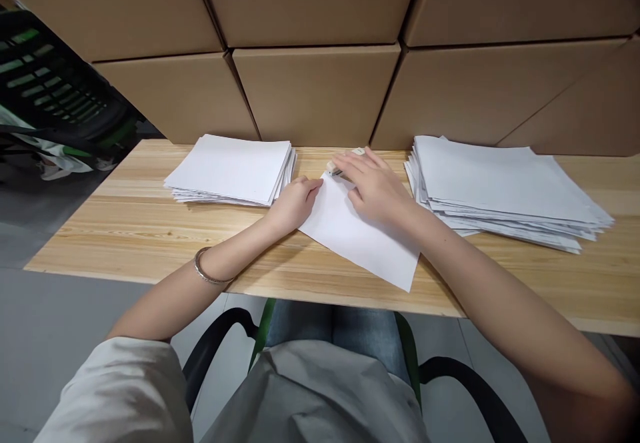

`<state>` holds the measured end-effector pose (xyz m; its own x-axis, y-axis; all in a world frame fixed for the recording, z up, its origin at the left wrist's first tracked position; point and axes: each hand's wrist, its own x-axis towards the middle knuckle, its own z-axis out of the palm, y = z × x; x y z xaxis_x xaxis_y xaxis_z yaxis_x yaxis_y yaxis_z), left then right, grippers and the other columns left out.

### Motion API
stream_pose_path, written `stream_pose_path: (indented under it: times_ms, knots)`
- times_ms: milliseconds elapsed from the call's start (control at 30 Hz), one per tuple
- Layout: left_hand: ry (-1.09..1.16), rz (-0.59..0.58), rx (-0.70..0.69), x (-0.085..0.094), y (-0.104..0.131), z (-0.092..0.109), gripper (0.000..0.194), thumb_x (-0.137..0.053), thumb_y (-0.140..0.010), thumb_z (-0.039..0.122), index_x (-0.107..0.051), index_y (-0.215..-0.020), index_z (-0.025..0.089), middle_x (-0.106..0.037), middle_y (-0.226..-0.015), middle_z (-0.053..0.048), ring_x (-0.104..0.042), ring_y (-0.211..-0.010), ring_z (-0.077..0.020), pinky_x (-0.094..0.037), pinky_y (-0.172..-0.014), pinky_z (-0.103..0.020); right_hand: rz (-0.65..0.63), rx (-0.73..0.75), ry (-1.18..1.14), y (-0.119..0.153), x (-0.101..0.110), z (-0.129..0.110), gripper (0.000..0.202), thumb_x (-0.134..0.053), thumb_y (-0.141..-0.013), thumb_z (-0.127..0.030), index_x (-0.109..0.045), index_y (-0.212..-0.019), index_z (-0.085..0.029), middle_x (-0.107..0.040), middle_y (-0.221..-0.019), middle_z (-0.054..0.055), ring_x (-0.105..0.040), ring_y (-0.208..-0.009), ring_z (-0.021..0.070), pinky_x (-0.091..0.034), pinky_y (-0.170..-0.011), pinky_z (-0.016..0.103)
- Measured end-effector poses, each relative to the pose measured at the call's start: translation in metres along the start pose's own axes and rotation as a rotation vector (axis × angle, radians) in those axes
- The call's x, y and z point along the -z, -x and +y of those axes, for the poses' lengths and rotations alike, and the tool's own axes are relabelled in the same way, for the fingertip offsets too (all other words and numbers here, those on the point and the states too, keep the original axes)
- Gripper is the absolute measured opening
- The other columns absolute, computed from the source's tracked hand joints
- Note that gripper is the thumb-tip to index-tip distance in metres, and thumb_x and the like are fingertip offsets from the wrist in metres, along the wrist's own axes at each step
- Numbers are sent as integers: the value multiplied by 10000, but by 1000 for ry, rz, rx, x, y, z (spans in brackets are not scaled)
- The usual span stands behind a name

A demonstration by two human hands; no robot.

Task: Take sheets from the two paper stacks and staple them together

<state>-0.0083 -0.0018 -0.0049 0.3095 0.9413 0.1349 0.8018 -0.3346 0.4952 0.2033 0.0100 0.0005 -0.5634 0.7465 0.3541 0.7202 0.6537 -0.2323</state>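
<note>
White paper lies at an angle on the table in front of me; whether it is one sheet or several I cannot tell. My left hand is closed on its left edge, thumb on top, near the upper corner. That corner meets the front end of a small pale stapler. Over the stapler lies my right hand, its fingers pressed down on the top and its palm above the paper. Most of the stapler's body is hidden under those fingers.
A stack of white paper is to the left, and a larger, uneven paper stack to the right. Cardboard boxes form a wall along the back of the wooden table. A black and green chair stands at far left.
</note>
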Motion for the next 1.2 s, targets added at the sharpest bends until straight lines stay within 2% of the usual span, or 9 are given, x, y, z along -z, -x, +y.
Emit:
stream_pose_path:
  times_ms: [133, 267, 433, 533, 633, 833, 967, 1100, 1200]
  knots:
    - [37, -22, 49, 8, 4, 4, 438, -433, -948, 110, -756, -1243, 125, -736, -1113, -134, -704, -1015, -257, -542, -992, -381, 141, -10, 31, 4, 11, -3, 579, -447, -904, -123, -565, -1471, -105, -588, -1526, 141, -517, -1445, 289, -260, -1294, 525]
    - [20, -16, 98, 29, 14, 8, 420, -482, -884, 101, -789, -1170, 118, -746, -1136, -123, -701, -929, -234, -553, -966, -373, 149, -8, 24, 7, 22, -23, 422, -465, -994, -364, -672, -1323, -197, -713, -1333, 116, -629, -1271, 319, -335, -1235, 534]
    - [142, 206, 144, 60, 24, 12, 341, -567, -831, 174, -821, -1056, 139, -764, -1055, -81, -662, -786, -178, -559, -763, -321, -2, 83, -2, 15, 17, -67, 828, -537, -915, -724, -570, -1502, -141, -596, -1511, 159, -586, -1358, 361, -315, -1266, 544]
    - [339, 497, 37, 66, 24, 14, 296, -587, -870, 167, -817, -1056, 186, -766, -1027, -42, -670, -903, -173, -545, -729, -281, -19, 134, 50, 20, 13, -86, 733, -556, -979, -522, -504, -1571, -92, -486, -1598, 155, -511, -1460, 336, -291, -1309, 508]
    - [529, 732, -90, 60, 21, 12, 225, -614, -969, 255, -790, -1108, 273, -749, -1046, -2, -666, -964, -162, -557, -773, -290, 82, 66, 116, 21, 17, -89, 535, -448, -1029, -227, -551, -1554, -243, -548, -1550, 43, -537, -1446, 280, -411, -1251, 533]
    - [694, 673, -192, 42, 13, 0, 375, -664, -950, 549, -645, -1254, 331, -721, -1156, -29, -696, -756, -131, -543, -550, -255, 568, 108, 426, 19, 51, -57, 394, -490, -987, -85, -765, -1253, -180, -723, -1338, 53, -690, -1264, 261, -532, -1106, 454]
    - [655, 671, -178, 37, 10, -4, 370, -624, -966, 561, -580, -1247, 325, -700, -1162, -54, -656, -617, -100, -477, -443, -224, 433, -208, 556, 25, 89, -31, 381, -510, -916, -98, -814, -1132, -173, -793, -1184, 75, -743, -1122, 290, -554, -863, 435]
    - [607, 737, -170, 36, 6, -9, 319, -602, -976, 540, -583, -1206, 318, -677, -1129, -55, -636, -600, -101, -468, -451, -232, 133, -736, 712, 32, 118, -6, 366, -609, -920, -203, -803, -1230, -195, -800, -996, 153, -735, -974, 302, -348, -632, 369]
    - [614, 734, -166, 37, 3, -14, 280, -567, -994, 521, -580, -1186, 318, -662, -1054, -46, -614, -611, -109, -489, -488, -248, -1, -925, 709, 36, 128, 15, 398, -628, -919, -182, -788, -1279, -233, -775, -999, 184, -694, -1011, 285, -253, -626, 364]
